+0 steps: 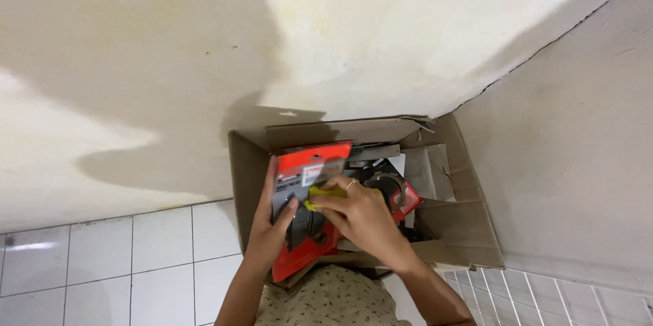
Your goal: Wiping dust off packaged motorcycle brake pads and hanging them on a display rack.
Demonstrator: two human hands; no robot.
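We have a flat red packet (304, 212) with a clear front in both hands, held upright over the near left part of an open cardboard box (469, 227). Our left hand (272, 220) wraps its outer edge, fingers closed on the card and thumb pressed across the front. Our right hand (360, 214) (a ring on one finger) is curled tight on a small yellow thing (325, 193) against the packet's face; what that thing is we cannot tell.

The packet's left edge stands just beside the box's left wall, with little room there. To the right the box is roomier: a second red packet (407, 198) with a round dark part lies just past our right hand, and grey card pieces (428, 169) lean near the far right corner.

The box sits in a corner, its far side against a cream wall (136, 61) and its right side near a grey wall (578, 163). White floor tiles (136, 251) lie open to the left.
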